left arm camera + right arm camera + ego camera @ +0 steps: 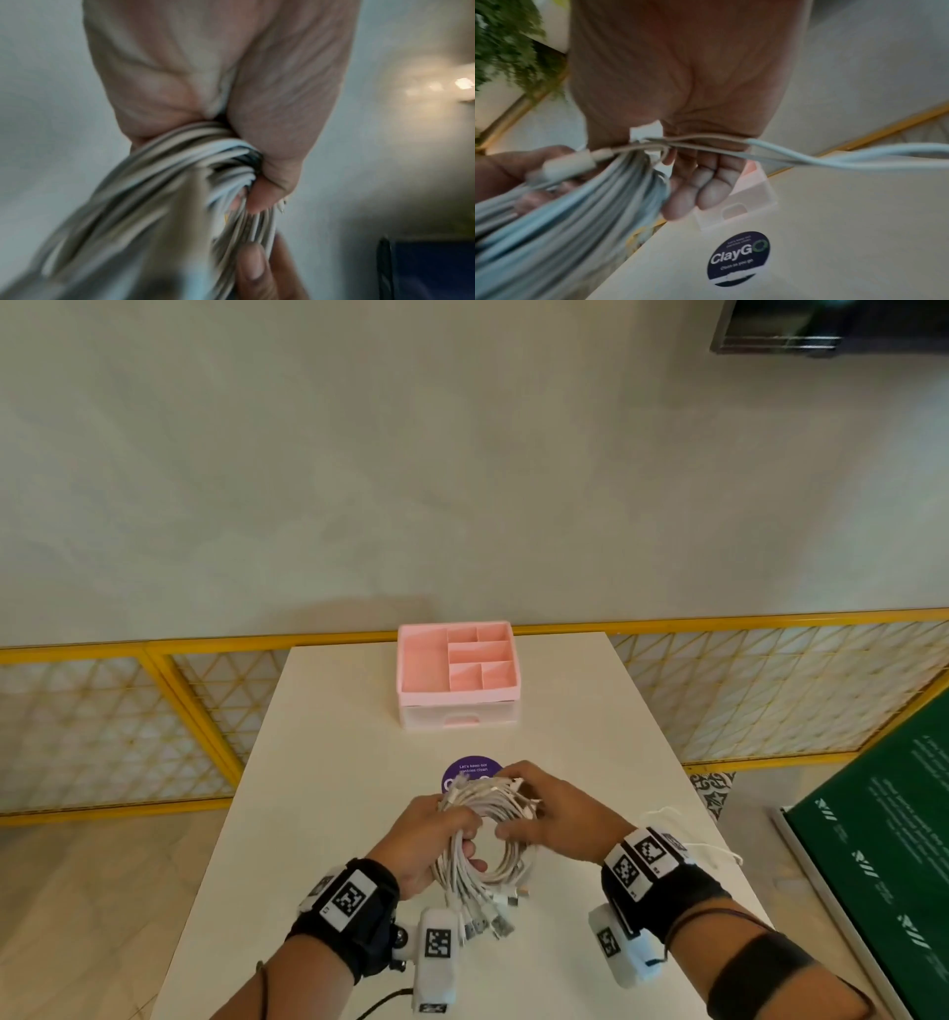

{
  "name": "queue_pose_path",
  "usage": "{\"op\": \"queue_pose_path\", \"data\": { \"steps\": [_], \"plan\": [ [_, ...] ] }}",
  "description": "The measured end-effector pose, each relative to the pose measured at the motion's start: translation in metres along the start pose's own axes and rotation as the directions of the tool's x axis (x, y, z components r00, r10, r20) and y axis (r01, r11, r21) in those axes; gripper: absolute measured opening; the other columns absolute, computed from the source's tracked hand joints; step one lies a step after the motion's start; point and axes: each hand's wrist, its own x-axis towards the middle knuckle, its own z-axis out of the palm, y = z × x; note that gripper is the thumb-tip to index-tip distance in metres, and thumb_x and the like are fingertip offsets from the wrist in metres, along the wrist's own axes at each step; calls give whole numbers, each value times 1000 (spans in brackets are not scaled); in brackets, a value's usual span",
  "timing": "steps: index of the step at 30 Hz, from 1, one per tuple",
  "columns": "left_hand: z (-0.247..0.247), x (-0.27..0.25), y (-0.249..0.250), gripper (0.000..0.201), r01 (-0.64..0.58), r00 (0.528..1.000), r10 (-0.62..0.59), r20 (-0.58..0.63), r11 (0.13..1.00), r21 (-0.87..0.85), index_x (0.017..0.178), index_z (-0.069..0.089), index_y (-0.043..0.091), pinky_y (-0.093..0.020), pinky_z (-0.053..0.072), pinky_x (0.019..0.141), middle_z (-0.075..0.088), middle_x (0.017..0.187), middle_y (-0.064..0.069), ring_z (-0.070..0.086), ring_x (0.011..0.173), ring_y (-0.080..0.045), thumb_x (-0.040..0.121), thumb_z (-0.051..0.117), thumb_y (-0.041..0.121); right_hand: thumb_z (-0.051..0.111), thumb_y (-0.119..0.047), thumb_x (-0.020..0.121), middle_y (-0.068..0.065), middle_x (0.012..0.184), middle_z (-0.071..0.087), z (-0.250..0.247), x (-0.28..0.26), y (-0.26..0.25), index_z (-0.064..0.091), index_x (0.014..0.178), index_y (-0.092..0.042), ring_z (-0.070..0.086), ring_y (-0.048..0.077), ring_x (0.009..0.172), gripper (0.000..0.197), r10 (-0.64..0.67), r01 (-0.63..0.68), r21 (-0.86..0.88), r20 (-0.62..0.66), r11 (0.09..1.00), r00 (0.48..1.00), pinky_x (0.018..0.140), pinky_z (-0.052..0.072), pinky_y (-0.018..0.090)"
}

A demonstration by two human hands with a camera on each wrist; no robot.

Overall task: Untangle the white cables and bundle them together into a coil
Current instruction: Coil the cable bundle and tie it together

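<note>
A thick coil of white cables [485, 839] hangs above the near middle of the white table [334, 762], held between both hands. My left hand [436, 839] grips the coil's left side with fingers curled round the strands [180, 162]. My right hand [554, 809] holds the coil's right side between thumb and fingers, its fingers [698, 188] curled behind the bundle [577, 203]. Several plug ends [488, 916] dangle below the coil. A loose white cable strand [834, 156] runs off to the right from my right hand and lies on the table behind my right wrist [693, 834].
A pink compartment organiser [457, 670] stands at the table's far middle. A round purple sticker [470, 770] lies on the table just beyond the coil. Yellow lattice railing [770, 685] borders the table on both sides. A green board [883, 855] lies at the right.
</note>
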Motion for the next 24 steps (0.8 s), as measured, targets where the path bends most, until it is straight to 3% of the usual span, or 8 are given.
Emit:
{"op": "queue_pose_path", "data": {
  "steps": [2, 6, 10, 13, 16, 19, 21, 24],
  "plan": [
    [-6, 1, 2, 11, -1, 999, -2, -35, 995, -99, 95, 65, -7, -48, 53, 77, 46, 67, -10, 48, 54, -21, 88, 57, -6, 65, -41, 94, -3, 75, 66, -2, -3, 5, 59, 107, -20, 59, 15, 54, 26, 52, -50, 49, -43, 998, 998, 55, 51, 29],
    [-6, 1, 8, 9, -26, 997, 11, -73, 979, -203, 96, 64, -7, -44, 56, 75, 50, 66, -11, 52, 56, -21, 90, 57, -4, 47, -49, 100, -7, 53, 48, 1, -4, 14, 55, 74, -10, 41, 8, 48, 48, 45, -41, 31, -161, 999, 986, 56, 38, 26],
    [-5, -2, 11, 6, -25, 998, 11, -60, 971, -238, 90, 62, -4, -44, 56, 75, 53, 64, -9, 53, 56, -21, 90, 56, -3, 50, -44, 101, 1, 51, 35, -1, -8, 14, 61, 75, -10, 26, 14, 44, 44, 127, -56, 365, -175, 930, 976, 43, 23, 22],
    [-5, -1, 11, 11, -12, 999, 1, -43, 966, -260, 99, 63, -6, -44, 56, 72, 47, 63, -8, 49, 53, -19, 92, 57, -1, 48, -34, 104, -1, 52, 28, -7, -10, 12, 59, 72, -9, 19, 14, 47, 42, 201, -52, 551, -213, 833, 956, 47, 14, 24],
    [-3, 0, 10, 14, 0, 1000, -1, -4, 965, -261, 103, 63, -7, -42, 56, 68, 44, 63, -6, 45, 51, -18, 92, 56, -1, 49, -24, 104, -2, 53, 28, -13, -6, 13, 61, 73, -9, 20, 13, 46, 36, 228, -8, 558, -326, 830, 917, 44, 18, 21],
    [3, -2, 12, 7, -5, 999, 16, 37, 964, -266, 97, 61, -3, -41, 56, 68, 43, 64, -7, 45, 52, -17, 92, 56, 0, 49, -23, 104, -1, 54, 32, -11, -2, 14, 62, 76, -10, 25, 12, 46, 34, 254, -15, 503, -410, 864, 876, 43, 23, 22],
    [5, 0, 15, 4, -32, 999, 40, 21, 958, -284, 91, 59, 0, -41, 57, 68, 44, 63, -7, 47, 51, -17, 93, 55, 1, 48, -24, 104, -4, 56, 37, -1, 0, 19, 63, 76, -13, 29, 9, 47, 34, 241, -40, 446, -405, 894, 882, 45, 26, 21],
    [3, 4, 18, 20, -77, 997, 65, -49, 948, -308, 72, 55, 6, -40, 57, 68, 47, 61, -8, 52, 51, -18, 92, 57, 4, 49, -24, 104, -12, 59, 45, 21, -3, 24, 61, 74, -23, 38, 4, 53, 32, 139, -30, 272, -391, 962, 910, 54, 34, 17]
  ]
}}
